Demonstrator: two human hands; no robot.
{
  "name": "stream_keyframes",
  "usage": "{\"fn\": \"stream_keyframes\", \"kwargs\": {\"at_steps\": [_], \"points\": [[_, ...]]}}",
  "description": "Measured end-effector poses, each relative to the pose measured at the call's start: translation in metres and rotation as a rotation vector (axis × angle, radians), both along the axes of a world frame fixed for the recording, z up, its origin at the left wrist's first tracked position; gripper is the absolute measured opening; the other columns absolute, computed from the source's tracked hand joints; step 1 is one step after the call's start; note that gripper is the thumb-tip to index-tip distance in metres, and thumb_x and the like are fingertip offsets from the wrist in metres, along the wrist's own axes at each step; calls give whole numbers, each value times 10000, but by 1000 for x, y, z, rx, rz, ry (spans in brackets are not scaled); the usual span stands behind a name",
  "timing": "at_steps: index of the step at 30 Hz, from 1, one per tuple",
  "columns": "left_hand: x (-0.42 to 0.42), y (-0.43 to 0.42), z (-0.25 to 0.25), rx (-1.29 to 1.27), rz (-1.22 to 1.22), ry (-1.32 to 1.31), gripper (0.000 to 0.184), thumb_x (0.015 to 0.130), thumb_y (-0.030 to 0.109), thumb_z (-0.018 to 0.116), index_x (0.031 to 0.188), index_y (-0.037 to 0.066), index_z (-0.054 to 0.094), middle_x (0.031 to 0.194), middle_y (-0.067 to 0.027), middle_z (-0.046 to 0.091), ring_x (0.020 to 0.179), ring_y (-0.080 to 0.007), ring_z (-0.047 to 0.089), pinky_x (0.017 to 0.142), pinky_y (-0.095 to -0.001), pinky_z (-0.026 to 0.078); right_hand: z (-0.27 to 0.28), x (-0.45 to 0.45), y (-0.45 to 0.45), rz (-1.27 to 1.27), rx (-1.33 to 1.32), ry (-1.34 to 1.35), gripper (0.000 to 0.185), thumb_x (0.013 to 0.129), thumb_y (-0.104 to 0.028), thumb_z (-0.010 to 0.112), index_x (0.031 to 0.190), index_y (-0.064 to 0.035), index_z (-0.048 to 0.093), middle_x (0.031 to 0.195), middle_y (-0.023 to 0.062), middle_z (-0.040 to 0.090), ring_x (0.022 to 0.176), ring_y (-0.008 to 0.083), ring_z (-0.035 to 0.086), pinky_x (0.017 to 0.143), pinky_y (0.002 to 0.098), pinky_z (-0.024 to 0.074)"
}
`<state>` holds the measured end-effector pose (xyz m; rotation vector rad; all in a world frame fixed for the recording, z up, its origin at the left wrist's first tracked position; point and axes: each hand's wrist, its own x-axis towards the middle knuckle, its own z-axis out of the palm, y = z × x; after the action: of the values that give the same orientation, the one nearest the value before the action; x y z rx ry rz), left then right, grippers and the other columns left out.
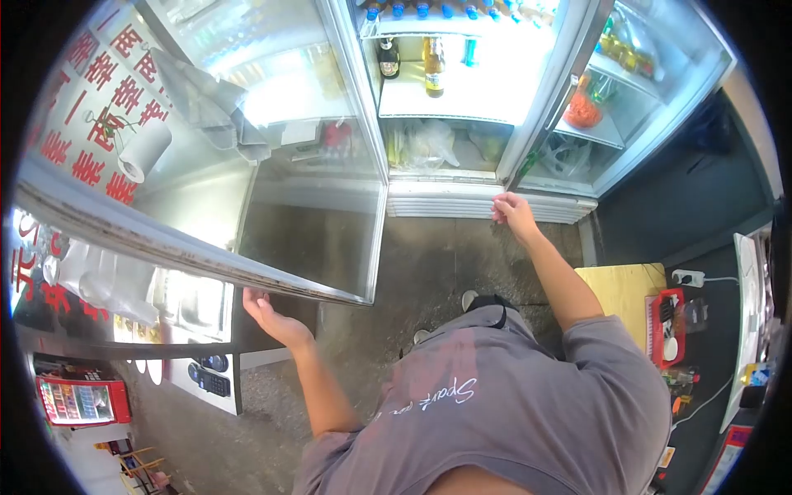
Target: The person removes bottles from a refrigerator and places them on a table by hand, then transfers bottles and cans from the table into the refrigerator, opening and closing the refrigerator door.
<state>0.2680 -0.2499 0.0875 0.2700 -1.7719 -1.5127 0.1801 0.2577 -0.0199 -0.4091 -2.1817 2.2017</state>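
Observation:
The glass fridge door [305, 206] stands swung wide on the left. My left hand [280, 323] is at its near edge, fingers bent against the frame. In front of the fridge's white slatted base [445, 204] hangs my right hand [515, 216], its fingers loosely bent and apart, with nothing visible in them. Inside the lit fridge, a yellow-labelled bottle [434, 68] and a dark bottle [388, 58] stand on the middle shelf. Below them lie clear plastic bags [429, 144] with greenish contents.
Behind the right-hand glass door [660, 99] sits a bag of orange food [583, 107]. A wooden board [619, 301] and a red basket [665, 327] are at my right. Left are a paper roll [144, 150], a counter with a black phone [209, 378] and a red drinks cooler [82, 401].

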Motion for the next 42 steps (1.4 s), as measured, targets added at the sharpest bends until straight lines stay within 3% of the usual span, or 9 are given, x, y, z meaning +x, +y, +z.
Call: {"fn": "stream_keyframes", "kwargs": {"at_steps": [8,15,18,23,25,29,33,36,42], "points": [[-3,6,-17,-78,-30,152,370,1078,316,317,1079,42,566,1056,-60,593,983,-165,546,888,-342,429,14,32,9,83,8,-89,188,995,-187,630,1112,-46,673,918,45,700,757,109,661,676,253,525],[8,76,6,-54,-312,138,437,1061,364,351,870,32,562,834,-59,562,808,-166,525,786,-318,427,89,56,-28,882,-160,-83,301,993,-206,642,1240,-34,649,1144,108,708,1002,173,682,860,322,534],[8,96,3,-147,-475,19,437,1054,346,371,909,2,597,831,-76,586,804,-183,542,783,-326,431,123,57,-43,1213,-175,-24,389,990,-221,653,1321,-20,608,1293,127,664,1099,205,663,928,346,521],[10,150,36,-97,-838,0,203,970,114,517,908,-27,650,920,-136,683,838,-194,647,785,-318,494,164,67,-51,1575,-207,-47,589,958,-226,712,1471,-29,503,1571,123,438,1278,226,572,993,359,501],[7,160,36,-123,-964,-45,114,938,-13,549,963,-36,658,923,-128,694,879,-194,669,816,-313,515,162,72,-46,1576,-247,-13,655,953,-208,718,1523,-50,435,1635,115,320,1307,236,551,1008,367,496],[4,185,33,-60,-1030,-91,85,939,-7,590,972,-31,664,901,-117,696,866,-189,672,801,-307,521,162,81,-19,1384,-224,1,755,953,-208,720,1584,-76,327,1695,104,174,1346,254,527,1031,377,483],[2,199,26,-174,-1066,-117,86,922,-33,603,975,-17,668,890,-111,700,839,-185,673,783,-303,521,165,84,20,1229,-156,-1,816,954,-258,718,1606,-75,263,1695,105,178,1364,290,518,1050,391,466],[2,209,25,-215,-1095,-127,89,915,-37,607,971,-12,672,890,-108,702,823,-183,671,773,-298,520,148,80,55,1075,-222,103,764,976,-151,671,1603,-56,247,1675,117,227,1315,296,559,1050,405,471],[7,215,32,-313,-1178,-160,129,944,-17,550,930,-32,678,908,-132,709,836,-182,669,787,-289,520,151,79,89,567,-148,80,568,984,-139,652,1501,-65,428,1639,93,318,1232,235,590,971,357,512]]}}
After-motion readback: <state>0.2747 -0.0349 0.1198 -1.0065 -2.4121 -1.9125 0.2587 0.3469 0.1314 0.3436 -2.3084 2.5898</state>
